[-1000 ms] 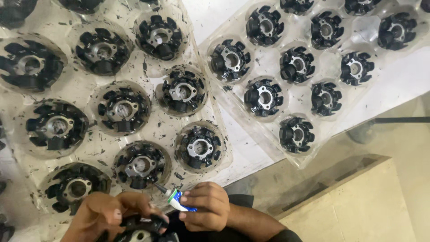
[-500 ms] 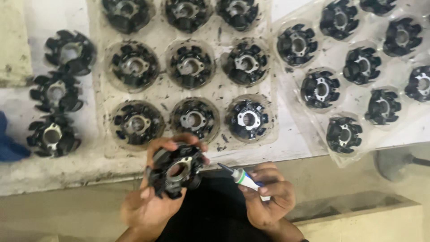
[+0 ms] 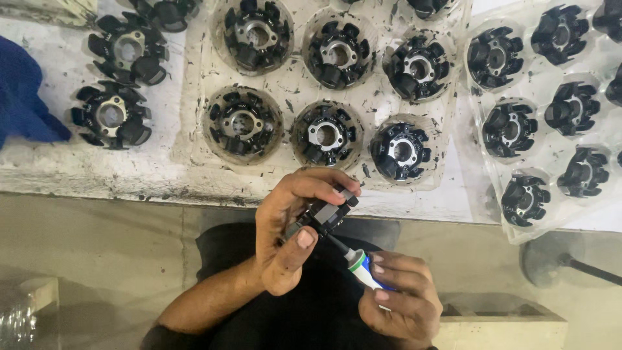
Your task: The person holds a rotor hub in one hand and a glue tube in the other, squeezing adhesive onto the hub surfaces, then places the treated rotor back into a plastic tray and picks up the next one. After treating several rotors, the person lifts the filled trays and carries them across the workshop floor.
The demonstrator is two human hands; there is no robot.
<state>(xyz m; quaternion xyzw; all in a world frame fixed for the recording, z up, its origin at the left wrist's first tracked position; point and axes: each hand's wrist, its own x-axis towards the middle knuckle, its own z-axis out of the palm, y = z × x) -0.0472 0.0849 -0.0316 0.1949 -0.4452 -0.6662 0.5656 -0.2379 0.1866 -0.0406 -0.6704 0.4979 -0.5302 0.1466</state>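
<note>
My left hand (image 3: 288, 227) grips a black toothed stator ring (image 3: 326, 212), turned edge-on in front of my lap. My right hand (image 3: 398, 298) holds a small tube with a green collar and black nozzle (image 3: 355, 259); the nozzle tip touches the ring's lower side. Both hands hover just below the edge of the white table (image 3: 97, 175). The nearest trayed ring (image 3: 326, 134) lies directly above my left hand.
A clear plastic tray (image 3: 291, 84) with several black stator rings sits on the table. A second tray (image 3: 544, 175) with more rings overhangs the edge at right. Two loose rings (image 3: 111, 115) and a blue cloth (image 3: 23, 97) lie at left. A box (image 3: 499, 324) stands on the floor.
The view has shifted right and closer. My left hand turned the ring from face-up to edge-on, and the tube's nozzle moved in to touch it.
</note>
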